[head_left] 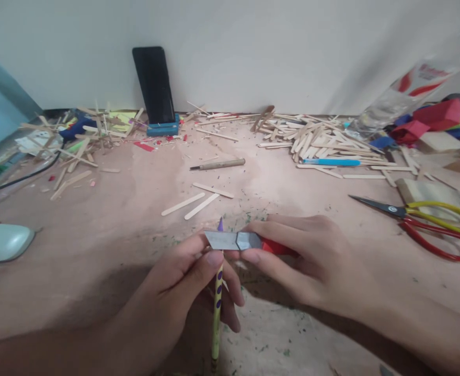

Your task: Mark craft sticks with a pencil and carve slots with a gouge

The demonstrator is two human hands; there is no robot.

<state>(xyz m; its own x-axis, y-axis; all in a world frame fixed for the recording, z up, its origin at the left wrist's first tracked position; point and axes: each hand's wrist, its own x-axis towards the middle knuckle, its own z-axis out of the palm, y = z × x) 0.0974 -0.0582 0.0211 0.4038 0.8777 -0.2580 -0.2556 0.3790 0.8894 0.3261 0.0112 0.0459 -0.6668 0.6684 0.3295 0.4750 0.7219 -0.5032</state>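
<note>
My left hand [186, 277] is closed around a slim pale-yellow pencil [217, 318] with purple dots. A purple tip [220, 224] points away from me at its far end. My right hand [312, 261] grips a utility knife [249, 241] with a red handle and a wide steel blade. The blade lies across the pencil near its tip, just ahead of my left thumb, and hides part of the pencil there. Small dark shavings [253, 214] are scattered on the table around both hands.
Several craft sticks [206, 201] and a thin carving tool [218, 164] lie ahead. A phone [154, 83] stands on a blue holder at the back. Scissors [406, 211], a stick pile [320, 138] and a plastic bottle [406, 89] are right; a mouse [6, 242] is left.
</note>
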